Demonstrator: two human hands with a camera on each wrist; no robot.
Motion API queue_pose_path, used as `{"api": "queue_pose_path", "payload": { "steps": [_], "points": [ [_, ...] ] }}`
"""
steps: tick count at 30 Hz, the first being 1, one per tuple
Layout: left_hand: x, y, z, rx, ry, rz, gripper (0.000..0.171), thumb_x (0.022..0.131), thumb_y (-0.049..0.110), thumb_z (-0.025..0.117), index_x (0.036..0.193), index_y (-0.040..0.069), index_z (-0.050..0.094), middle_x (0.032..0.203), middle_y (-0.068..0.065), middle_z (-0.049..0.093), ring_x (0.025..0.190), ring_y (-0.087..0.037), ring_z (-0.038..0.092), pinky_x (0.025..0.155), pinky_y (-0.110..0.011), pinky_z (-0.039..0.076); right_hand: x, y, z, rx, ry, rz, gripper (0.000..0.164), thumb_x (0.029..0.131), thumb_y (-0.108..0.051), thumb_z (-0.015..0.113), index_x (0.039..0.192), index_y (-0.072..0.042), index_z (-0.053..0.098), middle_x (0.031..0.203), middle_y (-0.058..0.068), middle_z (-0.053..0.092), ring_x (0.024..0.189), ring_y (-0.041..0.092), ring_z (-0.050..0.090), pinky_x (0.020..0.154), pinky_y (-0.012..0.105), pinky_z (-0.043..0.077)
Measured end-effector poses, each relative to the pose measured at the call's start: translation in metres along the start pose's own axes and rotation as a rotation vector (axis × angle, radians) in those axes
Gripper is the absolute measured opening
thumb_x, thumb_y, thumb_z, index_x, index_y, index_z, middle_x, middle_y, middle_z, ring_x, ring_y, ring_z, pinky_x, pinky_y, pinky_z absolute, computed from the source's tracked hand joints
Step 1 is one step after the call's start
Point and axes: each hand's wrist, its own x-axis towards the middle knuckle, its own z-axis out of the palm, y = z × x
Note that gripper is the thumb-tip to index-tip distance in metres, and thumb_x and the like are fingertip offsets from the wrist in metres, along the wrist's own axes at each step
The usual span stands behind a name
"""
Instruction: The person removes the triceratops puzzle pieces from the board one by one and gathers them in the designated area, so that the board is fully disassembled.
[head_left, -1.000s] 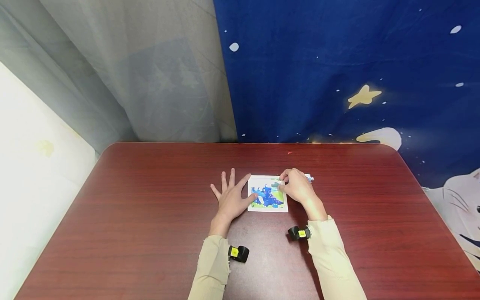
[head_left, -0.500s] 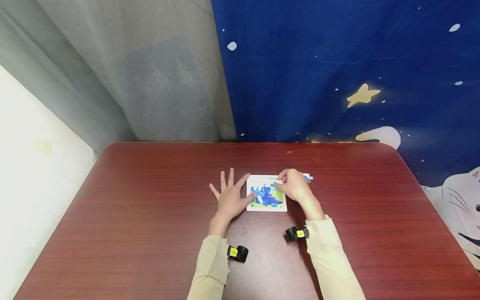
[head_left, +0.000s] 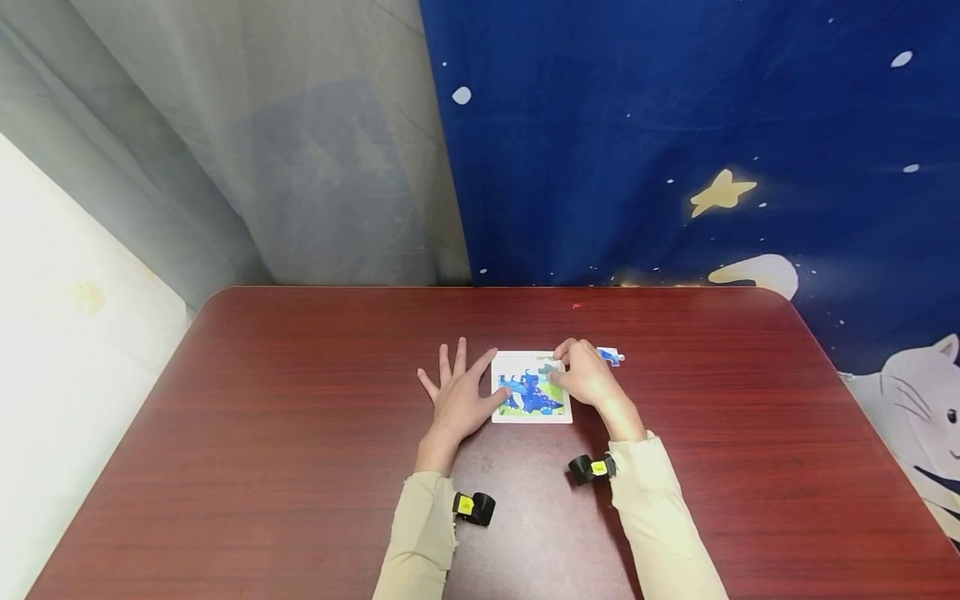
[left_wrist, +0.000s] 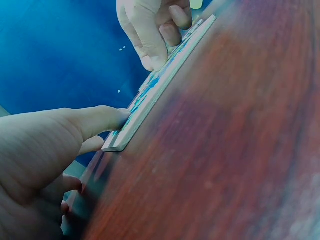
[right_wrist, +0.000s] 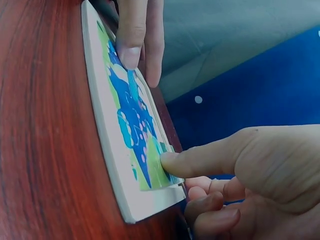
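A jigsaw puzzle with a blue dinosaur picture [head_left: 534, 398] sits in a white tray [head_left: 531, 419] on the table. My left hand [head_left: 459, 407] lies at the tray's left side with its fingers spread, and the thumb rests on the picture. At the upper right corner, my right hand [head_left: 594, 380] pinches a greenish puzzle piece [head_left: 547, 366]. In the right wrist view the thumb [right_wrist: 172, 161] presses on that corner, while the curled fingers are partly hidden behind the tray edge. Beyond the right hand lies a loose blue and white puzzle piece [head_left: 611, 357].
A dark red wooden table [head_left: 300, 433] spans the scene. Near its far edge is a tiny red bit [head_left: 577, 306]. Grey and blue curtains [head_left: 570, 150] hang behind. Black wrist cameras [head_left: 480, 508] sit at both cuffs.
The hands and tray hold nearly the same places; the whole view shifts slightly. More of the loose puzzle piece shows beyond my right hand, which has shifted a little.
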Motion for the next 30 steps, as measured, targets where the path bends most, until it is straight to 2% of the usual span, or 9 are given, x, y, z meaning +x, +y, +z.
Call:
{"api": "queue_pose_path", "payload": {
  "steps": [6,12,25,30],
  "points": [
    [0.0000,-0.0018,0.0006,-0.012,0.008,0.000,0.065,0.081,0.045,0.066,0.139,0.027,0.045,0.154,-0.015,0.012,0.139,-0.037,-0.005,0.095,-0.068,-0.013,0.0014,0.0023,-0.0004,0.008,-0.019,-0.023,0.029,0.079,-0.009,0.070,0.100,0.000,0.052,0.096,0.015,0.052,0.089,0.028,0.050,0.079,0.040,0.040],
    [-0.0004,-0.0025,0.0002,-0.008,0.004,-0.005,0.065,0.081,0.045,0.066,0.140,0.027,0.044,0.154,-0.014,0.011,0.139,-0.037,-0.005,0.095,-0.068,-0.013,0.0033,0.0030,-0.0002,-0.010,0.003,-0.060,0.029,0.077,-0.008,0.073,0.096,-0.003,0.053,0.089,0.010,0.057,0.081,0.024,0.053,0.074,0.038,0.043],
    [-0.0009,-0.0008,-0.0008,-0.009,0.002,-0.007,0.065,0.081,0.045,0.066,0.139,0.027,0.045,0.154,-0.014,0.012,0.139,-0.037,-0.005,0.096,-0.068,-0.013,0.0038,0.0019,-0.0042,-0.080,0.035,-0.221,0.028,0.075,0.002,0.068,0.099,-0.002,0.055,0.084,0.008,0.057,0.076,0.024,0.051,0.071,0.037,0.043],
    [-0.0001,0.0000,-0.0003,0.001,0.000,-0.007,0.065,0.081,0.045,0.066,0.140,0.027,0.044,0.154,-0.014,0.012,0.139,-0.036,-0.005,0.096,-0.068,-0.012,0.0040,0.0034,-0.0058,-0.075,0.038,-0.218,0.026,0.074,0.001,0.069,0.097,-0.003,0.056,0.080,0.005,0.058,0.073,0.022,0.052,0.071,0.036,0.044]
  ]
}}
